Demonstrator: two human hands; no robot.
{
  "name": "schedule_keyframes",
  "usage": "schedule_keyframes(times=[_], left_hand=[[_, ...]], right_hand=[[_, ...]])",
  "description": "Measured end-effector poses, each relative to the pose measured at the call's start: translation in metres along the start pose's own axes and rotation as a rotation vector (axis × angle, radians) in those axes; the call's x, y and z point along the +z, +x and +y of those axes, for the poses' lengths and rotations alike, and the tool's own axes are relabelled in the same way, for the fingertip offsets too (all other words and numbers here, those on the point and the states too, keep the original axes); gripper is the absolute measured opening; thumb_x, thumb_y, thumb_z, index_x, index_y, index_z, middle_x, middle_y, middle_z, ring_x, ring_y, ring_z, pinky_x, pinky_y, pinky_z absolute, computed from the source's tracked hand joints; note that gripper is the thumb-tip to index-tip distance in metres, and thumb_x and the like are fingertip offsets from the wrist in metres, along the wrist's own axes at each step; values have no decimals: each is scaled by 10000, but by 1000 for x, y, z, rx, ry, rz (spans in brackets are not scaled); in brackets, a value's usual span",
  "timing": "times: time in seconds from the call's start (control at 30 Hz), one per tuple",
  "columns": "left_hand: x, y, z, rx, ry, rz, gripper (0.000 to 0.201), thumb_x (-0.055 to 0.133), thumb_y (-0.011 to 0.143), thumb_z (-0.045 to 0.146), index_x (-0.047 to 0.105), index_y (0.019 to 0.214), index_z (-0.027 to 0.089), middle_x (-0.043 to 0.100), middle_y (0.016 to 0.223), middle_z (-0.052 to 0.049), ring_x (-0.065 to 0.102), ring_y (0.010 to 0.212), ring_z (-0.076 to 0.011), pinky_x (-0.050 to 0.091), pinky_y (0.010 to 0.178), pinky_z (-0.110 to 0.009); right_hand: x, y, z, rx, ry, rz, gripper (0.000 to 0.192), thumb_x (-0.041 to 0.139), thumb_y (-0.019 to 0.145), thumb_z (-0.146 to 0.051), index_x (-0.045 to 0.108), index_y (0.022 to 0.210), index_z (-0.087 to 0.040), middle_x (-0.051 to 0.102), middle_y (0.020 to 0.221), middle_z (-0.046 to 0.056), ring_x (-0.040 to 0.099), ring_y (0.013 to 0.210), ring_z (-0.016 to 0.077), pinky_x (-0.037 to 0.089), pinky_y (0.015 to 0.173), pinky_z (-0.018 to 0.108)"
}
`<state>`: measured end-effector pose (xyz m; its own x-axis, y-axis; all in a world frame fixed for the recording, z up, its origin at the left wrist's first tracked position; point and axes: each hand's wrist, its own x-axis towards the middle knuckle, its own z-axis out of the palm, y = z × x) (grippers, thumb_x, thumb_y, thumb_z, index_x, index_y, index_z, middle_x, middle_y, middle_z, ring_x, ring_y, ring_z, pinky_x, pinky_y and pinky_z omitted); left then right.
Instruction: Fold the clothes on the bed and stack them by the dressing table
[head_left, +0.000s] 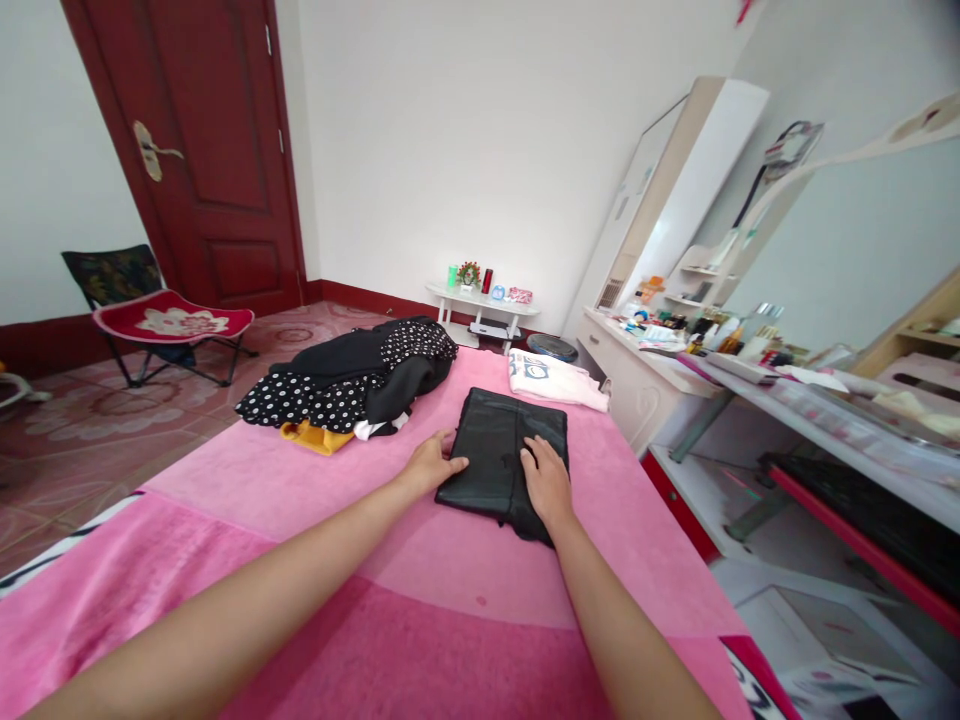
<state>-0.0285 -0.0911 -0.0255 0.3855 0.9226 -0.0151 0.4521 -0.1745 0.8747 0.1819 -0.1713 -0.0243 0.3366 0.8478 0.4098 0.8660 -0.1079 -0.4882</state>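
A folded black garment with a slight sheen lies on the pink bed cover; its exact kind I cannot make out. At its left edge rests my left hand, the thumb on the cloth and the other fingers partly hidden beside it. My right hand lies flat over the garment's right side, fingers spread a little. Behind and to the left is a loose heap of clothes, black and black-with-white-dots, with a yellow piece at its front. Beyond the black garment sits a folded pale pink and white garment.
At the right, a dressing table and a side table hold bottles and small things. A low white stand is by the far wall. A red folding chair stands at the left near a dark red door.
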Motion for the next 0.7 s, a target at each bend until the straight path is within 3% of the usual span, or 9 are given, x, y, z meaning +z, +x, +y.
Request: schedule_keyframes(times=[0.13,0.23,0.33,0.43,0.53,0.7], left_hand=[[1,3,2,-42,41,41,710,746,670,290,470,1295,99,699,1028,-99,647,969,-261,507,834,-350],[0,1,2,-33,62,26,490,760,637,289,634,1091,154,717,945,-46,658,925,-253,509,797,-328],[0,-2,1,-24,72,1,267,748,637,299,699,873,183,719,822,-5,671,835,-229,509,726,-297],[-1,-5,0,-24,70,-1,208,743,632,321,700,785,186,709,771,4,665,794,-215,494,684,-276],[-1,-7,0,-24,58,3,207,733,634,338,694,769,186,701,757,5,657,776,-204,476,660,-261],[-2,-11,5,-25,37,3,188,719,640,328,669,738,175,675,694,14,638,722,-182,449,615,-241]], right_hand=[[-9,-9,-6,-65,17,146,349,380,883,-279,652,1062,-151,584,1195,124,494,1152,230,353,1019,380],[-19,-18,-12,-97,2,217,284,412,860,-250,641,1016,-189,593,1075,106,520,1055,237,404,939,385],[-32,-29,-17,-120,15,222,258,433,860,-276,623,1019,-202,584,1054,100,523,1036,244,417,913,392],[-42,-42,-25,-213,20,123,283,441,885,-354,604,1073,-220,575,1137,92,508,1088,242,401,948,390],[-47,-54,-40,-299,-74,-74,455,539,827,-473,547,1219,-241,526,1280,89,462,1171,270,376,993,403],[-42,-60,-72,-241,-295,-264,756,702,672,-496,470,1340,-231,342,1465,121,327,1297,355,301,1039,481]])
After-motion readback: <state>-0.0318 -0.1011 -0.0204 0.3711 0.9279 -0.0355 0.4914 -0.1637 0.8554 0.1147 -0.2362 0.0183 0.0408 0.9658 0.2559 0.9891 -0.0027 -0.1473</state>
